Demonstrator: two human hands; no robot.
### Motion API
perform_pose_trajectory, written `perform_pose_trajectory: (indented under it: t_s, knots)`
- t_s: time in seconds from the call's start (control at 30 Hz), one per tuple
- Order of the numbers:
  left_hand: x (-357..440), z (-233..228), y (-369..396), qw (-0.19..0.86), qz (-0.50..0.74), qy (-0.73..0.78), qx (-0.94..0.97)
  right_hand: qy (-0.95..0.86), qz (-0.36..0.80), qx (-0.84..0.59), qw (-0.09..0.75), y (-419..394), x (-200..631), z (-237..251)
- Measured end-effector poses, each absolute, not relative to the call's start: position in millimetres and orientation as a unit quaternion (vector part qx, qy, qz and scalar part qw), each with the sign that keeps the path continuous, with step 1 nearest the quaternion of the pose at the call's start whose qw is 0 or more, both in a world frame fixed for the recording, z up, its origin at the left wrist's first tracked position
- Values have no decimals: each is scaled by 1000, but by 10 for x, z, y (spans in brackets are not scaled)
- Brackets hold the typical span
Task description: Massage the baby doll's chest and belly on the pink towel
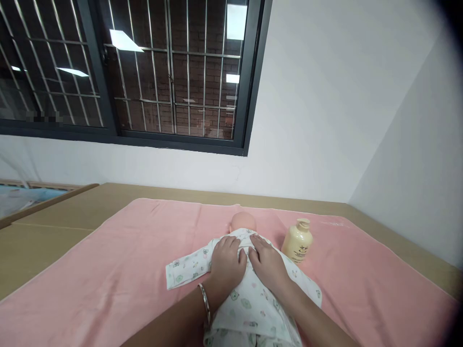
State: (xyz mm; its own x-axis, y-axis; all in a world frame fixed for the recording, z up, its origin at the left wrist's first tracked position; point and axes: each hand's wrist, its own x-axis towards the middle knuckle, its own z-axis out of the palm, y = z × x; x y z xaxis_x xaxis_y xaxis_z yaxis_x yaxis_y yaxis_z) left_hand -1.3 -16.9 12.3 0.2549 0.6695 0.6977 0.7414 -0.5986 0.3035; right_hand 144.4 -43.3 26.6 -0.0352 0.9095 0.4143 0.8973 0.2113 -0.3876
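A baby doll lies on its back on a pink towel, head away from me. It wears a white patterned garment. My left hand rests flat on the doll's chest, fingers pointing toward the collar, with a silver bangle on the wrist. Pressed on the chest beside it, my right hand has its fingertips at the neckline. Both hands lie on the cloth; whether they pinch it I cannot see. One empty sleeve sticks out to the left.
A cream lotion bottle stands on the towel just right of the doll's head. The towel covers a tan surface that meets a white wall and a barred window. A light blue item with a wooden edge lies at far left.
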Motion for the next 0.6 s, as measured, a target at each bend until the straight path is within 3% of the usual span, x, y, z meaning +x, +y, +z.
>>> perform_pose_trajectory:
  t_s: [0.3,0.6]
  knots:
    - [-24,70,-40,3,-345,-471,-812,-705,-38,-659,258,-609,1276,291]
    - [-32,106,-50,-18,-352,-457,-817,-709,-3,-646,283,-544,1347,308]
